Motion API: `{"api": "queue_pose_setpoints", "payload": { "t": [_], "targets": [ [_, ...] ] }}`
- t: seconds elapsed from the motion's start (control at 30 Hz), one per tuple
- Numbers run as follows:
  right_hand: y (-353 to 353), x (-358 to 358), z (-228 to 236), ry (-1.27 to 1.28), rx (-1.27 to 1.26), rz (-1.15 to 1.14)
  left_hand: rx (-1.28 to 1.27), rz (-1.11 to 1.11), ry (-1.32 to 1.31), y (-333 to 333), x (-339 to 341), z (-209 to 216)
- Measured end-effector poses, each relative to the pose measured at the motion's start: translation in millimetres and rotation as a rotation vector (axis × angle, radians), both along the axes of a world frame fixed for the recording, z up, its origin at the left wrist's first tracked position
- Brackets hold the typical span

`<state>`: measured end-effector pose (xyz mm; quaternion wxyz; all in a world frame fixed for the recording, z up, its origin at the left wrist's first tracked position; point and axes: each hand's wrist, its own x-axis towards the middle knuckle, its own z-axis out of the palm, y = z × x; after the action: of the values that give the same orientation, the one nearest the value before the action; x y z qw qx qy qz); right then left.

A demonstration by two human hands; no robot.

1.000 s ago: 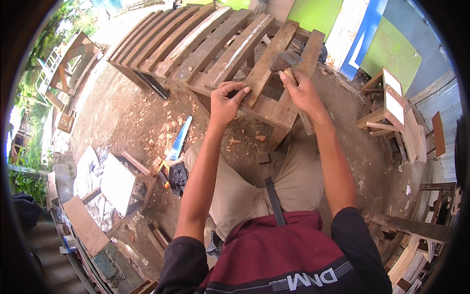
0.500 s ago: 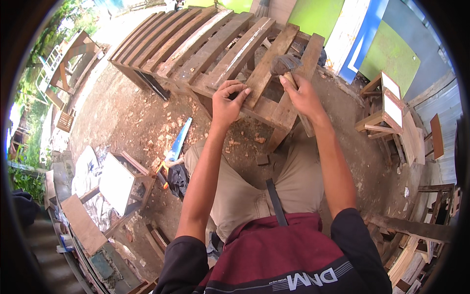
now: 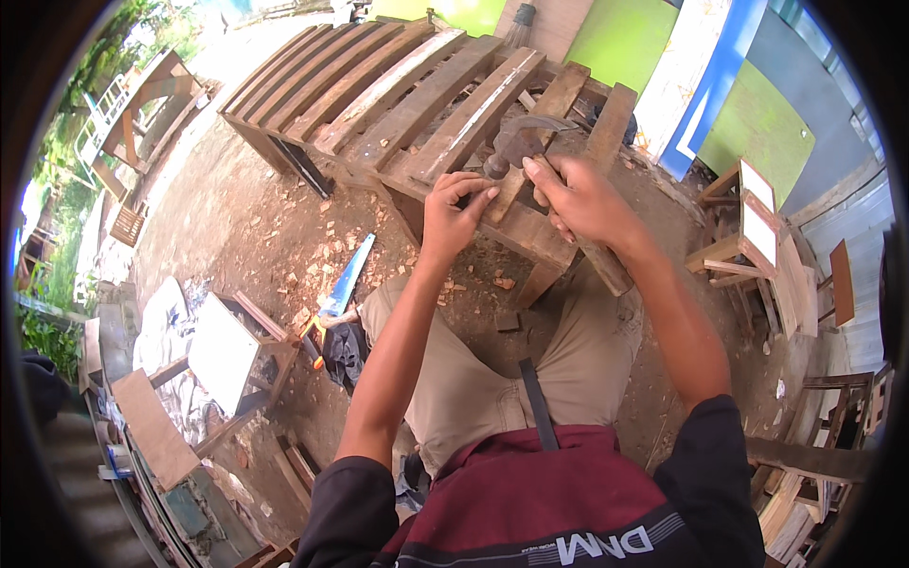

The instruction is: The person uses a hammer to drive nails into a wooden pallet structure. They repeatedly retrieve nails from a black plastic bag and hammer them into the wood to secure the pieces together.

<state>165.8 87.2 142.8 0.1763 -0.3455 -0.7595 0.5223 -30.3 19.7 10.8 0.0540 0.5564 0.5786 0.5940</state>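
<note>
My right hand (image 3: 579, 201) is closed round the wooden handle of a claw hammer (image 3: 530, 137), near its metal head. The handle's butt end sticks out below my fist. The round striking face is close to the fingertips of my left hand (image 3: 458, 210). That hand rests at the front edge of a slatted wooden bench (image 3: 407, 114), thumb and fingers pinched together beside a slat. Whatever sits in the pinch, if anything, is too small to make out.
A blue-bladed handsaw (image 3: 347, 275) lies on the dirt floor among wood chips. To the left is a wooden frame with a white panel (image 3: 223, 358). Another white-topped wooden piece (image 3: 757, 204) stands at the right. Scrap lumber (image 3: 795, 502) is piled at the lower right.
The hammer head has swung left and turned, now nearer my left fingertips. My right hand moved with it, its handle tilting out to the right. My left hand keeps its pinch.
</note>
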Motion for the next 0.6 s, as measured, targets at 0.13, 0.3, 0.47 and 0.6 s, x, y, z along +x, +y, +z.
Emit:
{"api": "queue_pose_setpoints", "payload": {
  "t": [0.13, 0.3, 0.47, 0.6],
  "targets": [
    [1.9, -6.9, 9.2, -0.045, 0.113, 0.042, -0.001, 0.0, 0.0, -0.6, -0.1, 1.0],
    [2.4, -9.8, 5.3, -0.12, 0.208, 0.043, -0.03, -0.018, -0.03, -1.7, 0.1, 0.5],
    [8.3, -10.0, 0.1, -0.147, 0.405, 0.063, 0.021, 0.002, -0.02, -1.1, 2.4, 2.6],
    [8.1, -9.9, 0.7, -0.136, 0.426, 0.058, -0.015, -0.02, -0.03, -1.4, -1.7, -1.1]
  ]
}}
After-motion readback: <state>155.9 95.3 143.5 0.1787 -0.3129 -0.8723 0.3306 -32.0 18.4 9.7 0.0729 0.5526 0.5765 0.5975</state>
